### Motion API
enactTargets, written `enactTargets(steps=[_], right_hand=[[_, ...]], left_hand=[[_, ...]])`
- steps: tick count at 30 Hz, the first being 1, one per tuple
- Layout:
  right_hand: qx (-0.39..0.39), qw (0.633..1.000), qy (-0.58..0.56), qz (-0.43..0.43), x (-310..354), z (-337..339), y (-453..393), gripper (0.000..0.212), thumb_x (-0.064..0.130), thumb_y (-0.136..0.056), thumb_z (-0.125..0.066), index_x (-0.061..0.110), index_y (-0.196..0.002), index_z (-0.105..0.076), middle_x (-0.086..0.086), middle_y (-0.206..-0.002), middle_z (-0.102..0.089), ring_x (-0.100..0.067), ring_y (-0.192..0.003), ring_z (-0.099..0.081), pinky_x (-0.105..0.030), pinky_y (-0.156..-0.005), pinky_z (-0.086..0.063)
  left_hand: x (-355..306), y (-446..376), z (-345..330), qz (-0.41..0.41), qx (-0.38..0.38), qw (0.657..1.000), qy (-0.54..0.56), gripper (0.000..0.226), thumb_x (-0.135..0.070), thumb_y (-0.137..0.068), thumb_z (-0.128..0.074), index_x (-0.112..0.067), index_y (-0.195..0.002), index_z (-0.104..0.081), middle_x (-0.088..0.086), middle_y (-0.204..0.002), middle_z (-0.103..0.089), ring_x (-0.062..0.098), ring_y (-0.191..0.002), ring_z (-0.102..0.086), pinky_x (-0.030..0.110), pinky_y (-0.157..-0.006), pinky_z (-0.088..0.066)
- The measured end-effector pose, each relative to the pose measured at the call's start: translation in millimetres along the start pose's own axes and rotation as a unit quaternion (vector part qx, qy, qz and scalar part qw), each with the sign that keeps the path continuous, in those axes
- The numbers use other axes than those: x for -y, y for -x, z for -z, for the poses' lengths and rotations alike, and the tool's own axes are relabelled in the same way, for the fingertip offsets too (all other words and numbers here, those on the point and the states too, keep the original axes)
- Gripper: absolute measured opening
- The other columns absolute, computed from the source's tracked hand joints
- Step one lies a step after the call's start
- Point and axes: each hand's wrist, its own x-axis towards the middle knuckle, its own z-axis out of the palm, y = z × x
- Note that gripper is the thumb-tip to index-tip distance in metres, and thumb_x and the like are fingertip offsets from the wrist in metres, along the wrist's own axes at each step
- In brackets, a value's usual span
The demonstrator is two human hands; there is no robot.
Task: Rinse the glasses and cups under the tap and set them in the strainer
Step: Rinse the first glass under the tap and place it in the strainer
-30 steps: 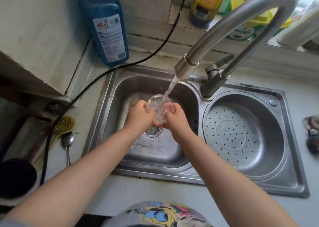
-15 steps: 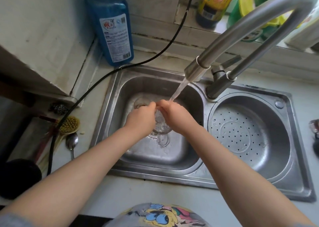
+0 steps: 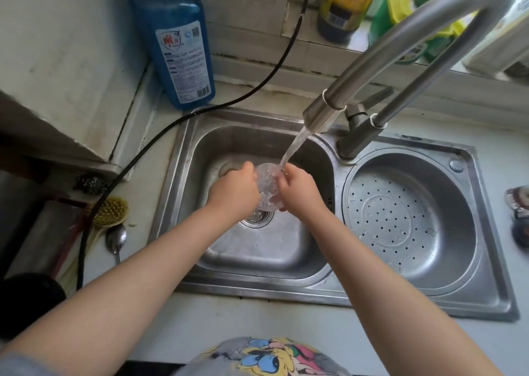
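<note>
A clear glass (image 3: 267, 186) sits between my two hands over the left sink basin (image 3: 257, 249), its mouth turned up towards the tap (image 3: 323, 112). Water runs from the spout onto the glass's far rim. My left hand (image 3: 233, 194) grips its left side and my right hand (image 3: 299, 191) grips its right side. Both hands cover the glass's walls. The round perforated strainer (image 3: 400, 224) fills the right basin and holds nothing.
A blue detergent bottle (image 3: 179, 40) stands behind the sink at the left, with a black cable (image 3: 143, 152) running past it. A brush (image 3: 110, 211) and spoon (image 3: 116, 241) lie on the left counter. Bottles line the window ledge.
The glass was tipped down between my hands half a second ago; now its mouth faces up under the stream. Both hands stayed over the drain.
</note>
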Motion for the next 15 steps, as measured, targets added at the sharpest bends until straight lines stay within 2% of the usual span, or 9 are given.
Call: enactTargets(steps=[2,3,5,6,8,10,11,13,15], right_hand=[[0.045,0.998,-0.045,-0.027,-2,6,2,0.024,0.011,-0.097,-0.037,0.011,-0.109,-0.059,-0.014,-0.101,-0.067,-0.033,-0.082,-0.067,-0.049,-0.071,-0.057],[0.066,0.99,-0.104,-0.062,-4,8,4,0.026,0.007,-0.097,-0.035,0.011,-0.11,-0.057,-0.014,-0.095,-0.067,-0.03,-0.073,-0.068,-0.042,-0.062,-0.058],[0.115,0.953,-0.245,-0.134,-4,12,11,0.03,0.0,-0.097,-0.03,0.004,-0.111,-0.055,-0.014,-0.075,-0.061,-0.02,-0.05,-0.059,-0.027,-0.043,-0.049],[0.138,0.933,-0.295,-0.155,-5,13,14,0.031,-0.002,-0.095,-0.028,0.001,-0.109,-0.056,-0.014,-0.069,-0.056,-0.016,-0.044,-0.054,-0.023,-0.04,-0.044],[0.171,0.899,-0.36,-0.179,-4,14,18,0.028,-0.001,-0.096,-0.027,0.004,-0.1,-0.055,-0.016,-0.068,-0.053,-0.012,-0.039,-0.048,-0.02,-0.037,-0.038],[0.193,0.882,-0.384,-0.192,2,17,19,0.025,0.006,-0.098,-0.029,0.006,-0.101,-0.054,-0.015,-0.066,-0.058,-0.011,-0.042,-0.049,-0.017,-0.035,-0.036],[0.196,0.877,-0.388,-0.204,5,17,19,0.024,0.009,-0.099,-0.029,0.005,-0.101,-0.053,-0.013,-0.061,-0.06,-0.014,-0.048,-0.051,-0.016,-0.035,-0.036],[0.172,0.885,-0.364,-0.234,12,19,18,0.027,0.02,-0.101,-0.028,0.005,-0.099,-0.05,-0.011,-0.056,-0.061,-0.02,-0.055,-0.052,-0.018,-0.037,-0.038],[0.109,0.94,-0.246,-0.209,11,15,15,0.039,0.04,-0.103,-0.026,0.012,-0.094,-0.052,-0.013,-0.071,-0.065,-0.023,-0.059,-0.059,-0.025,-0.05,-0.047]], left_hand=[[3,-3,6,-0.016,0.004,0.999,0.043,0.026,-0.034,-0.101,-0.036,-0.014,-0.091,-0.05,0.017,-0.098,-0.065,0.035,-0.091,-0.059,0.035,-0.069,-0.039],[6,-4,10,-0.027,0.011,0.995,0.092,0.031,-0.04,-0.1,-0.037,-0.016,-0.089,-0.054,0.013,-0.094,-0.066,0.032,-0.088,-0.06,0.036,-0.071,-0.043],[17,-5,11,-0.057,0.029,0.983,0.171,0.038,-0.051,-0.094,-0.04,-0.021,-0.099,-0.063,0.004,-0.097,-0.065,0.021,-0.094,-0.06,0.034,-0.082,-0.046],[22,-5,12,-0.077,0.04,0.977,0.194,0.045,-0.06,-0.088,-0.041,-0.026,-0.106,-0.064,-0.001,-0.105,-0.063,0.015,-0.101,-0.058,0.032,-0.089,-0.046],[29,2,12,-0.098,0.088,0.959,0.25,0.068,-0.074,-0.073,-0.044,-0.032,-0.125,-0.056,-0.008,-0.123,-0.057,0.007,-0.114,-0.054,0.028,-0.1,-0.042],[26,10,11,-0.083,0.145,0.936,0.309,0.082,-0.078,-0.071,-0.048,-0.037,-0.14,-0.037,-0.012,-0.136,-0.048,0.004,-0.12,-0.05,0.028,-0.102,-0.041],[21,14,10,-0.072,0.158,0.93,0.324,0.081,-0.079,-0.075,-0.046,-0.037,-0.143,-0.03,-0.015,-0.136,-0.045,0.003,-0.116,-0.051,0.028,-0.096,-0.044],[8,17,8,-0.035,0.15,0.917,0.367,0.074,-0.071,-0.078,-0.04,-0.031,-0.139,-0.031,-0.015,-0.122,-0.051,0.005,-0.086,-0.064,0.028,-0.071,-0.053],[-2,16,2,0.011,0.129,0.899,0.418,0.061,-0.065,-0.083,-0.038,-0.024,-0.129,-0.037,-0.009,-0.102,-0.059,0.016,-0.064,-0.066,0.026,-0.053,-0.048]])
